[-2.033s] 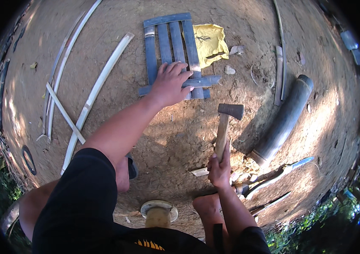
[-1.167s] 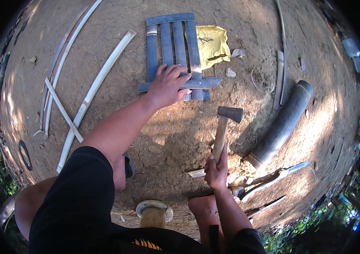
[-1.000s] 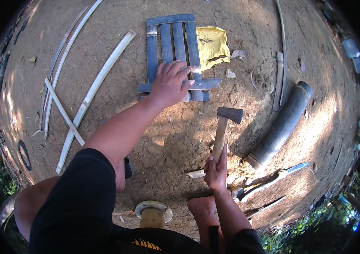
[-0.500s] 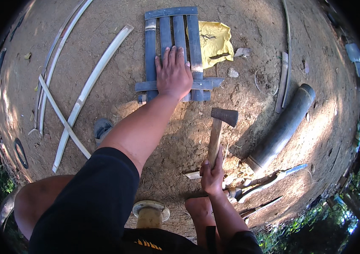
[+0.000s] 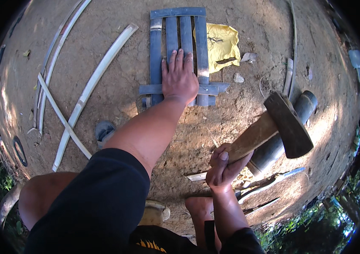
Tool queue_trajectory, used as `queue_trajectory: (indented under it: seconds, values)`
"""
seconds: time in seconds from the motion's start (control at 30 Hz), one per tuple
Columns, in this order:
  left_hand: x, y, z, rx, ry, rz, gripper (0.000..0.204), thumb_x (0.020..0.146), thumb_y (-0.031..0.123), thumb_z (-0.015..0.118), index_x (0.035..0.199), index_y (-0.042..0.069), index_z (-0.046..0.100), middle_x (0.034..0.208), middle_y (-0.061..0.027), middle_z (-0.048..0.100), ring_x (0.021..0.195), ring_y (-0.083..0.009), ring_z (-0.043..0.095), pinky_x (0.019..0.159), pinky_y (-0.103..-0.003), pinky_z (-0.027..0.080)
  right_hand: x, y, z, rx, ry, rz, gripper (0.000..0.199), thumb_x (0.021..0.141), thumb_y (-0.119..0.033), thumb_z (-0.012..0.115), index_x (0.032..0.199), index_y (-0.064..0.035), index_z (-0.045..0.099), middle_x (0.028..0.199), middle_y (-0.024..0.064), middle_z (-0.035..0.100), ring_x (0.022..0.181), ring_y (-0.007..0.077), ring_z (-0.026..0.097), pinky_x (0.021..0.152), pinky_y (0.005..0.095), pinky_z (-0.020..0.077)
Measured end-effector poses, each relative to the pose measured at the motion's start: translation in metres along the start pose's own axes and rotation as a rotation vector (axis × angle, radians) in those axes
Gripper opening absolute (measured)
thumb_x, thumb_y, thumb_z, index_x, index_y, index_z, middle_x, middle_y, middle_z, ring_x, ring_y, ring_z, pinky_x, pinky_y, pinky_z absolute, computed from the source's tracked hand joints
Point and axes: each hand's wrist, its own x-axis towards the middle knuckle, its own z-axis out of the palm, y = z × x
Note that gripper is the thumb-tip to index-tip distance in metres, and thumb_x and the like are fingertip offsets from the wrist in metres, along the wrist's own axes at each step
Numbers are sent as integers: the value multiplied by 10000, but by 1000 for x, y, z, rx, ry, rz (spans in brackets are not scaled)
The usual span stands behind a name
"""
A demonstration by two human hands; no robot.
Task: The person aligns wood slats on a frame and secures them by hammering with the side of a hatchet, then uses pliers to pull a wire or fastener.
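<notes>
Nearest the person, brown soil (image 5: 175,144) is spreading between the bare right foot (image 5: 199,205) and the near end of the slatted panel (image 5: 201,55), giving the arms room. Nearer than the panel and to its right, the right hand (image 5: 222,171) is wrapping around the wooden handle of a hatchet (image 5: 273,122); the head is standing well apart from the panel's right edge. The left hand (image 5: 180,82) is resting flat on the panel's near half, its grip wide, fingers reaching toward the far end.

The panel is lying on the soil ahead of the person, looking dark blue-grey, with pale bands marking its outer slats and a near crosspiece jutting past both sides. Narrow gaps are separating the slats.

Two bladed tools (image 5: 292,172) are lying nearer than the panel, to its right; one dark bamboo tube (image 5: 269,154) is lying beyond them, partly behind the hatchet. Four pale strips (image 5: 88,91) are stretching left of the panel. Four lengthwise slats are running to one far crosspiece (image 5: 177,12), and one yellow sheet (image 5: 222,44) is showing from under the panel's right side.
</notes>
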Motion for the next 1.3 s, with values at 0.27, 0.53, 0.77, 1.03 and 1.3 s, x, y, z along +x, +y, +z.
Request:
queue_trajectory:
  seconds: [0.27,0.53,0.77,1.03,1.3]
  values:
    - [-2,5,5,-4,5,18,581,945,191,482,1514,89,427,1595,-143,377,1521,-296,279,1258,-534,165,-11,24,-10,-625,-205,185,669,995,-40,528,1578,20,204,1096,360,642,796,423,708,668,454,550]
    - [3,11,5,-15,7,30,583,940,188,492,1509,81,426,1588,-152,384,1518,-302,284,1252,-549,175,-28,50,-7,-386,2,85,370,996,-86,556,1320,35,424,769,131,607,587,158,563,523,301,445]
    - [0,-5,3,31,14,22,587,928,173,495,1507,97,439,1583,-154,398,1516,-299,290,1253,-538,174,5,5,-13,-223,-43,68,425,1051,-96,431,1418,44,269,784,53,548,544,67,457,416,242,350]
    - [5,11,4,1,20,26,578,920,167,499,1492,96,460,1579,-139,414,1508,-290,310,1249,-538,182,-11,28,-22,-704,-165,123,499,1015,-61,507,1457,67,315,760,201,646,577,261,648,479,405,477]
    - [-1,3,7,11,34,30,575,910,169,513,1479,99,470,1572,-143,421,1502,-298,320,1252,-536,178,15,-14,9,64,232,-100,356,1013,-88,493,1272,118,361,702,44,523,556,63,449,484,205,348]
